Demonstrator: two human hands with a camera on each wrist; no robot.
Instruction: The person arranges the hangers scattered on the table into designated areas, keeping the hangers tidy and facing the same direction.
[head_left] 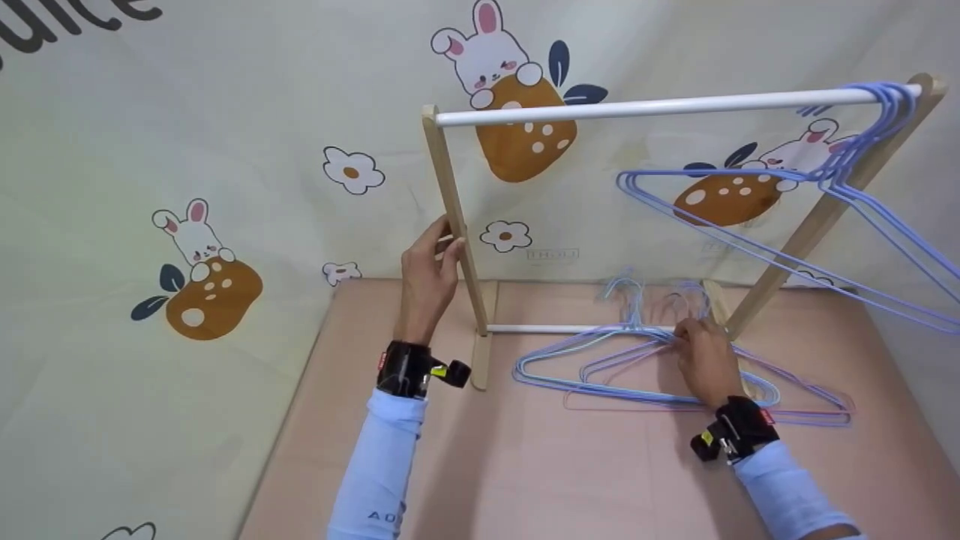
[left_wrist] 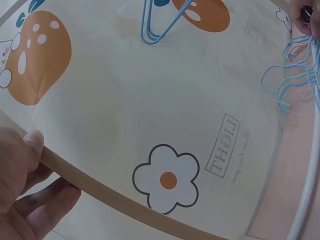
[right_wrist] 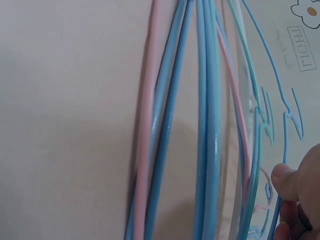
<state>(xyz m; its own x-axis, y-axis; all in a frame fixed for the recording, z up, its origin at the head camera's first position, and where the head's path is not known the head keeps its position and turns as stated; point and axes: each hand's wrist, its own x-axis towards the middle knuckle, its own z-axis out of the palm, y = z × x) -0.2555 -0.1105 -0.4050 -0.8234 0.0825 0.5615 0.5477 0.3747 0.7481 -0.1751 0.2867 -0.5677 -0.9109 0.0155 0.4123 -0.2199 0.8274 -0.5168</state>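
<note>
A small clothes rack stands on the pink table (head_left: 525, 465), with wooden uprights and a white rail (head_left: 645, 107). My left hand (head_left: 445, 246) grips the left upright (head_left: 459, 225) about halfway up; in the left wrist view its thumb and fingers (left_wrist: 30, 185) wrap the wooden strip (left_wrist: 110, 195). Several blue wire hangers (head_left: 862, 157) hang at the rail's right end. A pile of blue, teal and pink hangers (head_left: 600, 375) lies flat by the rack's base. My right hand (head_left: 694, 341) pinches them at their necks, and a fingertip (right_wrist: 287, 182) touches the wires (right_wrist: 207, 125).
A cream cloth printed with bunnies and flowers (head_left: 202, 270) covers the wall behind and to the left. The rack's white lower bar (head_left: 555, 328) runs between the wooden feet. Bare pink tabletop lies in front of the pile.
</note>
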